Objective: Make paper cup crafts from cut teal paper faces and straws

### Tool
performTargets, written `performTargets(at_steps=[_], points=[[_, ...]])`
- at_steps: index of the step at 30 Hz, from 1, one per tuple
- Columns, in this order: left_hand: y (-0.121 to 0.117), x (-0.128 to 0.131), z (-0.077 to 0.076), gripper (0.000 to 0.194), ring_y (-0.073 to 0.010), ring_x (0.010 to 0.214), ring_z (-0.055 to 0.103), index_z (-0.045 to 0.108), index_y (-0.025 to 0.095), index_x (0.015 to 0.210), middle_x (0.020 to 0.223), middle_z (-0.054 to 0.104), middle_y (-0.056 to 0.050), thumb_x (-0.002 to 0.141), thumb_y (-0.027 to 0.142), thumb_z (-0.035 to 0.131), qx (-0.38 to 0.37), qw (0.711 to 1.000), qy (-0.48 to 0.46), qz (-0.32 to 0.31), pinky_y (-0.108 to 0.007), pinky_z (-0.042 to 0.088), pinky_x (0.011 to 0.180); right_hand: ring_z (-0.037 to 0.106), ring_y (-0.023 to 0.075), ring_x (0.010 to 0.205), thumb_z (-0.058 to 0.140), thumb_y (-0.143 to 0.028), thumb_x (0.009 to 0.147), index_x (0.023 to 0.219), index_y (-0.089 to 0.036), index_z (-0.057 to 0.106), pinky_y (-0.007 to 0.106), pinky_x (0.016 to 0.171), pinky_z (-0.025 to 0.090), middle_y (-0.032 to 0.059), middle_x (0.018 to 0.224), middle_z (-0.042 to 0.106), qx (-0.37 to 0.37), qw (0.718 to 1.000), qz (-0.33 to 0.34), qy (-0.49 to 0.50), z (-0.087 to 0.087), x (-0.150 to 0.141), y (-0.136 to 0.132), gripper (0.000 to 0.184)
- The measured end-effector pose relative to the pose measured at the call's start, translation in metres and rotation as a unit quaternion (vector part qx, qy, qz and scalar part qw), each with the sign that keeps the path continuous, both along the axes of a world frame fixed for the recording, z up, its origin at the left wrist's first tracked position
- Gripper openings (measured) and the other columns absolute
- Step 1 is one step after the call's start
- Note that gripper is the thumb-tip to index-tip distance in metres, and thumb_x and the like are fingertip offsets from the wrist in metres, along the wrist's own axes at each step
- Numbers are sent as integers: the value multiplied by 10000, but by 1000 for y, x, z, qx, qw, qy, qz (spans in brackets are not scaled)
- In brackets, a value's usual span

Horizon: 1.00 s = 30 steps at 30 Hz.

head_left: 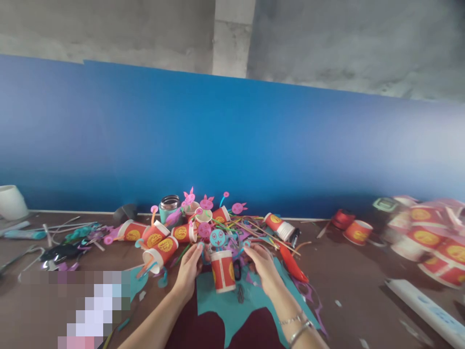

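A red paper cup [223, 271] with a yellow emblem stands upside down on a teal foam sheet [232, 305]. A round teal paper face [217, 237] sits on a stick above it. My left hand [189, 269] pinches a teal strip at the cup's left side, fingers closed. My right hand [262, 264] pinches another teal strip at the cup's right side. Bracelets circle my right wrist.
Behind the cup lies a pile of red cups [160, 240] with pink paper figures, sticks and a metal jar [169, 206]. More red cups [432, 242] are stacked at the right. A white strip [425, 308], a red pen [292, 266] and tools at left lie on the brown table before a blue wall.
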State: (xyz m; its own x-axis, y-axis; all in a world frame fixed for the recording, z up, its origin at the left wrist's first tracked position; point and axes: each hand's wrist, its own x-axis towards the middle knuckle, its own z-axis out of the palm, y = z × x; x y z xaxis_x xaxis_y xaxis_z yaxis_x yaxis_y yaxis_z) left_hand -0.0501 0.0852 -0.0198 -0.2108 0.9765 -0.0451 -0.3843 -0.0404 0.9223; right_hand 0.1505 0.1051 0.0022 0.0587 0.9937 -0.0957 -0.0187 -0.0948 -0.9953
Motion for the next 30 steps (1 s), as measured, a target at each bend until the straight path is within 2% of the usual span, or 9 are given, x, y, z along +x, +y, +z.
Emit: performTargets(at_steps=[2,4,6,10,16,21,30], points=[[1,2,2,369,-82,506,464,675,160,757,626,608,9,646,511,702,15,1000,10,14,-179,334,463,461,106,470,642,-437,667,686,-187,571,214,438,294,-39,530,527,26,1000,10,2,5,-9,1,260],[3,4,4,357,-136,676,566,686,166,778,732,657,-11,625,486,729,35,999,9,35,-209,426,614,431,92,459,648,-420,664,670,-175,576,213,446,296,-44,520,515,48,998,43,3,12,-18,2,255],[4,5,7,375,-182,799,598,701,164,834,792,684,-32,623,472,736,42,998,-1,40,-254,449,732,411,83,458,653,-387,654,630,-173,554,210,451,294,-53,512,498,52,996,68,2,18,-26,6,237],[5,6,12,369,-199,765,623,720,152,810,749,700,-47,633,476,725,36,999,-16,26,-286,468,731,416,83,468,653,-313,616,594,-174,533,208,470,303,-59,500,507,32,996,81,-20,21,-36,15,185],[3,9,14,338,-219,805,649,738,156,846,799,731,-55,648,430,728,51,998,-18,27,-323,478,802,471,97,472,602,-271,610,668,-172,562,201,444,310,-26,552,603,5,996,84,-20,17,-41,19,122],[1,9,12,421,-261,974,630,713,145,991,964,729,-94,656,401,729,53,998,-30,26,-365,454,901,493,95,479,570,-174,542,789,-167,604,196,436,313,-46,587,612,-5,996,93,10,24,-40,14,249],[2,8,12,490,-259,896,661,689,140,1052,924,738,-103,619,355,768,12,998,-68,-6,-375,490,846,484,98,468,578,-185,563,724,-156,634,206,445,302,-34,546,598,-12,993,111,-28,30,-39,12,173]])
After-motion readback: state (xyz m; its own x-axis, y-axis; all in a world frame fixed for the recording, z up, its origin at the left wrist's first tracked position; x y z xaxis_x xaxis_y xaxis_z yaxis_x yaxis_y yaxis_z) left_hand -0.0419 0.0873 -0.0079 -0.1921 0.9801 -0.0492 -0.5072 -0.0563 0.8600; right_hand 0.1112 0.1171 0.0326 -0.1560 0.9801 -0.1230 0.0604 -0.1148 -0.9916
